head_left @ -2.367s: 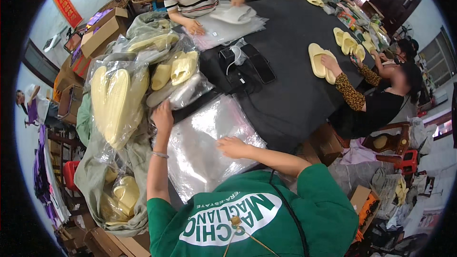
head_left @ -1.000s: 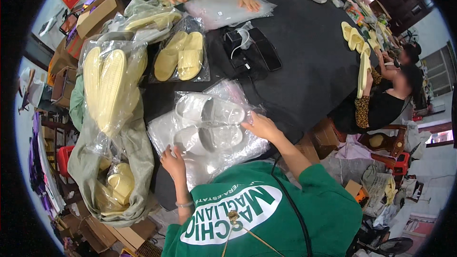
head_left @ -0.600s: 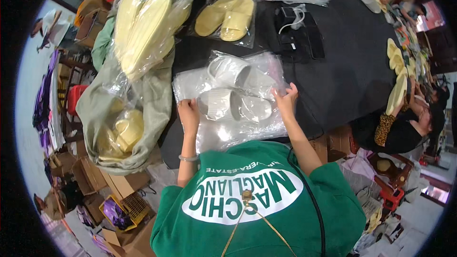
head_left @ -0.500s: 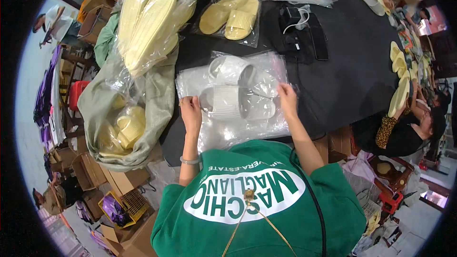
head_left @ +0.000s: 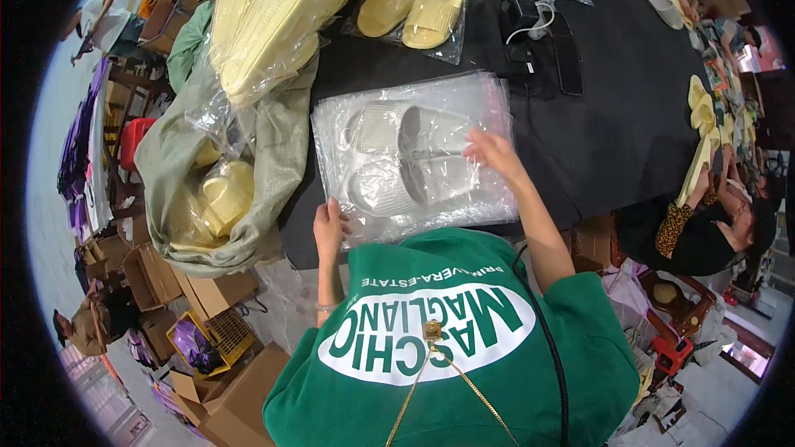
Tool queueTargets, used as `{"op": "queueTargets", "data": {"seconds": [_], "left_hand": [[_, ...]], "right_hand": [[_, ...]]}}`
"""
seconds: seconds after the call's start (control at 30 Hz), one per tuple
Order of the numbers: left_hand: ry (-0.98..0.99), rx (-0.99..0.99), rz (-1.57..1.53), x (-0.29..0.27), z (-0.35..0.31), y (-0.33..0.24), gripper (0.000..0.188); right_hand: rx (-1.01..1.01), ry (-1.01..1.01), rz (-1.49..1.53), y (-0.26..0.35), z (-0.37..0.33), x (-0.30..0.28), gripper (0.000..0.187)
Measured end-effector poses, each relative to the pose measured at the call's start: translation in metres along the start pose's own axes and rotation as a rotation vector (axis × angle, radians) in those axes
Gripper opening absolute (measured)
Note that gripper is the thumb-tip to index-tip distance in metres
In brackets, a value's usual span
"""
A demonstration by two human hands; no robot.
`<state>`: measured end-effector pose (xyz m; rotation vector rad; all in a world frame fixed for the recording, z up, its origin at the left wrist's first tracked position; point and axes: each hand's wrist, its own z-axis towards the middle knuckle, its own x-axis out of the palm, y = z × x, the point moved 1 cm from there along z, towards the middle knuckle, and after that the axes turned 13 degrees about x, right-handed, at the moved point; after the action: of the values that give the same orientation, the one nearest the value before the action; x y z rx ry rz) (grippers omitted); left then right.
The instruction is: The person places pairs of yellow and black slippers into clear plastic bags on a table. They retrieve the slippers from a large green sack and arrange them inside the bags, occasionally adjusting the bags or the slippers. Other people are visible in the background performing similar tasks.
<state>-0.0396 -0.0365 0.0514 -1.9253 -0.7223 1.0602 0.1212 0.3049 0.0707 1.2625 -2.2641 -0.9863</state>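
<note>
In the head view, the writing nearest me is on my green sweatshirt [head_left: 596, 360], at six o'clock: dark green capitals fill a white oval [head_left: 497, 327], with small white lettering along its upper side, all of it upside down in the view. A small white label [head_left: 531, 68] sits on black gear with a white cable [head_left: 542, 21], at one o'clock from my work; its print is too small to read.

The pale grey ridged slides [head_left: 385, 186] lie side by side in clear plastic on a stack of clear bags [head_left: 489, 213], between my two hands, their toes toward nine o'clock and heels toward three. My right hand [head_left: 491, 153] is at three o'clock, its slightly blurred fingers spread and bent over the plastic at the heel ends. My left hand [head_left: 331, 225] is between seven and eight o'clock, thumb and fingers close together at the bags' near corner; I cannot tell whether they pinch the plastic.

At twelve o'clock a bagged pair of yellow slides [head_left: 433, 16] lies on the black tabletop [head_left: 621, 141]. At nine o'clock a grey-green sack [head_left: 277, 149] stands open with more bagged yellow slides [head_left: 228, 199] inside. Between three and four o'clock shows a co-worker's leopard-print sleeve [head_left: 669, 232].
</note>
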Motion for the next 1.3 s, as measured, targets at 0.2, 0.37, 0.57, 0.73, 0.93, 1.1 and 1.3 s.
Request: {"op": "queueTargets", "data": {"seconds": [0.2, 0.37, 0.57, 0.73, 0.93, 1.1, 1.3], "left_hand": [[-0.182, 0.407, 0.378, -0.001, -0.001, -0.021, 0.028], [-0.228, 0.244, 0.424, 0.015, -0.018, -0.011, 0.030], [-0.119, 0.078, 0.427, 0.010, -0.020, 0.012, 0.039], [-0.022, 0.124, 0.502, 0.000, -0.024, 0.016, 0.044], [-0.129, 0.049, 0.553, 0.019, -0.032, 0.022, 0.034], [-0.232, 0.464, 0.551, 0.015, -0.024, 0.024, 0.036], [0.058, 0.697, 0.653, 0.028, -0.014, 0.009, 0.064]], "right_hand": [[-0.535, -0.005, 0.063, 0.064, -0.019, 0.016, 0.031], [-0.154, -0.115, 0.317, 0.063, -0.033, -0.003, 0.046], [-0.300, 0.256, 0.057, 0.007, -0.053, -0.028, 0.051], [-0.177, 0.145, -0.553, -0.015, -0.087, -0.032, 0.030], [-0.144, 0.159, -0.377, -0.030, -0.073, -0.049, 0.032], [-0.066, 0.496, 0.405, -0.018, -0.046, -0.040, 0.045], [0.080, 0.584, 0.054, 0.003, 0.023, -0.017, 0.043]]}}
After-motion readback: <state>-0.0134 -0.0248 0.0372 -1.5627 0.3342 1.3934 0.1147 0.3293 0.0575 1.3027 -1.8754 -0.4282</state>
